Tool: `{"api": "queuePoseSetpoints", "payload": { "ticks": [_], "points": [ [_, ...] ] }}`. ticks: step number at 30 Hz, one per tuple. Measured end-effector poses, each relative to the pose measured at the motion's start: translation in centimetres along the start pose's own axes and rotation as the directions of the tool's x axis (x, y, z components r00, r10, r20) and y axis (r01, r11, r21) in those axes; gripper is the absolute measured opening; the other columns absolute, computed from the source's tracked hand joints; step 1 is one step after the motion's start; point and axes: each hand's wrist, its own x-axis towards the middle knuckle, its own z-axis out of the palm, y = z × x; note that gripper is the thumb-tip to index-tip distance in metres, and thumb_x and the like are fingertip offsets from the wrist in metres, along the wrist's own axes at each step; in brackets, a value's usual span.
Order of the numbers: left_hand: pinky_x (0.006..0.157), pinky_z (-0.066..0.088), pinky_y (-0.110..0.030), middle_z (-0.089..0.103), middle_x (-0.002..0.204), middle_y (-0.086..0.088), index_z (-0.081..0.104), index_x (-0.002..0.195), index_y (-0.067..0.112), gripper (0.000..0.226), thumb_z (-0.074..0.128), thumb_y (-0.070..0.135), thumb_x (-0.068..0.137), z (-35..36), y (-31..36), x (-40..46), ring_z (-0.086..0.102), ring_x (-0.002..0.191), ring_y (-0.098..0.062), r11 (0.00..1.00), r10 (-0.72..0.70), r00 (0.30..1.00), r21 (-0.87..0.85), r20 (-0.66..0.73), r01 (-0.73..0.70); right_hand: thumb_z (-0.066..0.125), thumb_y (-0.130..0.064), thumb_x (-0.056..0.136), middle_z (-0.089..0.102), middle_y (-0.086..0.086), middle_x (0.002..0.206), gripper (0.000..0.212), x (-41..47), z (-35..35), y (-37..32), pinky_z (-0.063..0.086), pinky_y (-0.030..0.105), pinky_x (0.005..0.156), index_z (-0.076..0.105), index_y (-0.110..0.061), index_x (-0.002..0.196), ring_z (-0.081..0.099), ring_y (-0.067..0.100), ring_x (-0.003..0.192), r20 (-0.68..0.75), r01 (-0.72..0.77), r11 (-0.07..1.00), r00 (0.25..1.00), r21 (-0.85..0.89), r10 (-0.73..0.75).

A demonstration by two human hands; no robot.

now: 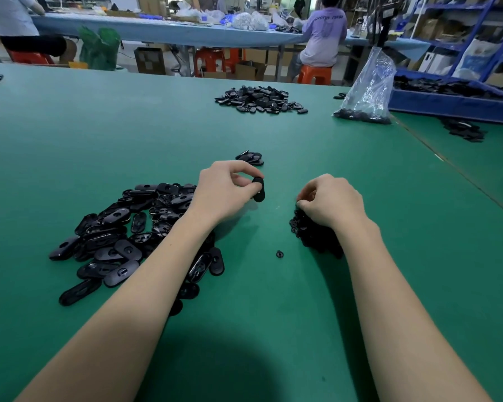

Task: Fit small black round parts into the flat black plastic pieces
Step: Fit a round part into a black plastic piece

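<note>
Still early days by the look of it — big heap of flat pieces (134, 230) waiting behind the left hand (224, 192), which pinches one flat piece (258, 189) at its fingertips. Right hand (330, 201) curled, digging into round parts (308, 230) underneath — small finished stack (251, 158) just beyond.

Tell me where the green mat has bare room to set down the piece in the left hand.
Bare mat lies between the left hand and right hand, around the lone round part, and between the small stack and far pile. Crowded: the flat-piece pile under the left forearm, and the round-part heap under the right hand.
</note>
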Motion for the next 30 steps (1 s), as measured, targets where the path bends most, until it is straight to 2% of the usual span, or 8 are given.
{"api": "queuePoseSetpoints", "payload": {
  "ticks": [4,7,10,16,20,23,27,30],
  "points": [
    [0.072,0.055,-0.020,0.077,0.076,0.003,0.079,0.090,0.024,0.011,0.074,0.016,0.085,-0.1,-0.3,0.2,0.069,0.063,-0.009,0.984,-0.076,0.997,-0.162,-0.012,0.073,0.063,-0.027,0.092,0.073,-0.008,0.104,0.007,0.0,0.1,-0.2,0.047,0.033,0.088,0.065,-0.034,0.092,0.061,0.021,0.108,-0.001,0.034,0.998,0.999,0.058,-0.034],
    [0.071,0.059,-0.023,0.077,0.077,-0.005,0.079,0.093,0.017,0.010,0.075,0.010,0.086,0.0,-0.6,0.3,0.071,0.064,-0.013,0.956,-0.124,0.992,-0.270,-0.005,0.118,0.067,-0.027,0.090,0.073,-0.014,0.086,0.004,0.1,0.2,-0.9,0.046,0.026,0.072,0.066,-0.030,0.088,0.063,0.010,0.084,-0.039,0.118,0.948,0.993,0.295,-0.111],
    [0.074,0.061,-0.025,0.078,0.080,-0.007,0.078,0.099,0.015,0.014,0.074,0.008,0.087,0.0,-0.8,0.6,0.076,0.074,-0.017,0.929,-0.140,0.990,-0.347,-0.008,0.128,0.073,-0.022,0.084,0.073,-0.013,0.074,0.009,-0.1,0.2,-2.0,0.040,0.007,0.053,0.072,-0.029,0.079,0.055,-0.007,0.054,-0.062,0.184,0.822,0.982,0.539,-0.179],
    [0.070,0.060,-0.021,0.078,0.088,-0.009,0.077,0.102,0.011,0.018,0.065,0.002,0.091,0.2,-1.0,0.8,0.076,0.076,-0.018,0.901,-0.173,0.985,-0.404,0.002,0.159,0.073,-0.021,0.085,0.074,-0.013,0.075,0.013,-0.1,0.6,-2.8,0.039,0.005,0.054,0.076,-0.032,0.082,0.057,-0.007,0.057,-0.058,0.194,0.768,0.978,0.610,-0.201],
    [0.069,0.060,-0.020,0.077,0.091,-0.011,0.075,0.104,0.007,0.025,0.057,-0.004,0.091,0.2,-0.8,0.8,0.077,0.077,-0.018,0.889,-0.183,0.983,-0.426,0.000,0.165,0.073,-0.023,0.084,0.074,-0.017,0.074,0.012,-0.1,0.4,-2.9,0.038,0.003,0.053,0.077,-0.033,0.079,0.059,-0.010,0.062,-0.099,0.185,0.784,0.983,0.593,-0.157],
    [0.068,0.060,-0.022,0.077,0.090,-0.012,0.074,0.102,0.009,0.020,0.061,-0.002,0.092,0.1,-0.7,0.7,0.077,0.077,-0.018,0.892,-0.172,0.985,-0.424,0.006,0.158,0.074,-0.024,0.082,0.073,-0.020,0.073,0.011,-0.2,0.1,-3.1,0.037,0.001,0.055,0.077,-0.033,0.076,0.060,-0.013,0.066,-0.112,0.189,0.775,0.982,0.603,-0.152],
    [0.063,0.060,-0.026,0.078,0.089,-0.009,0.075,0.099,0.015,0.015,0.069,0.005,0.090,-0.1,-0.6,0.4,0.077,0.079,-0.018,0.913,-0.144,0.989,-0.382,0.021,0.141,0.078,-0.028,0.080,0.068,-0.020,0.061,0.006,-0.1,0.0,-3.2,0.036,0.004,0.046,0.077,-0.031,0.076,0.056,-0.008,0.055,-0.042,0.125,0.768,0.991,0.628,-0.127],
    [0.062,0.058,-0.026,0.078,0.090,-0.008,0.074,0.099,0.017,0.014,0.070,0.007,0.090,-0.2,-0.3,0.3,0.077,0.081,-0.018,0.912,-0.134,0.989,-0.384,0.056,0.145,0.081,-0.030,0.078,0.073,-0.014,0.070,0.004,-0.2,0.1,-3.1,0.042,0.014,0.054,0.078,-0.030,0.076,0.061,-0.002,0.066,0.008,0.051,0.753,0.997,0.657,-0.074]
  ]
}}
